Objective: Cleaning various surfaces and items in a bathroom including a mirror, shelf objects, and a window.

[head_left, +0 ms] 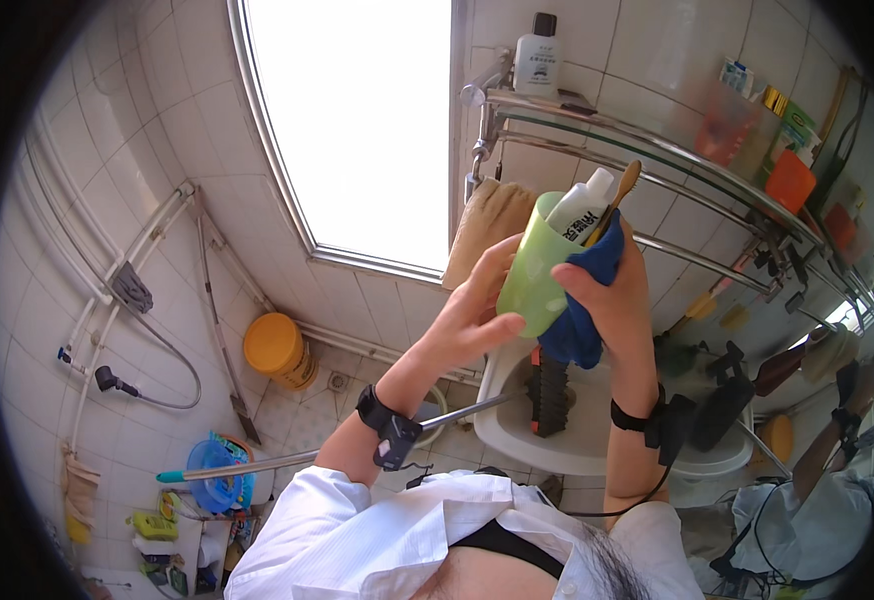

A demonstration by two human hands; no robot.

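Note:
A light green cup point(531, 270) is held up, tilted, in front of the wall rack. My left hand point(477, 300) grips it from the left, the thumb across its lower part. Out of its mouth stick a white toothpaste tube point(579, 208) and a toothbrush point(628, 188) with a tan head. My right hand point(612, 290) is closed on a dark blue cloth point(582, 325) and presses it against the cup's right side. Part of the cloth hangs below the cup. Below my hands is a white washbasin point(502, 410), with a black ribbed object point(549, 395) with orange ends in it.
A chrome rack with a glass shelf point(647, 140) runs along the right wall; a white bottle point(537, 60) stands there. A tan towel point(487, 220) hangs below. A long pole point(287, 460) reaches toward the basin. A yellow bucket point(279, 350) stands by the window wall.

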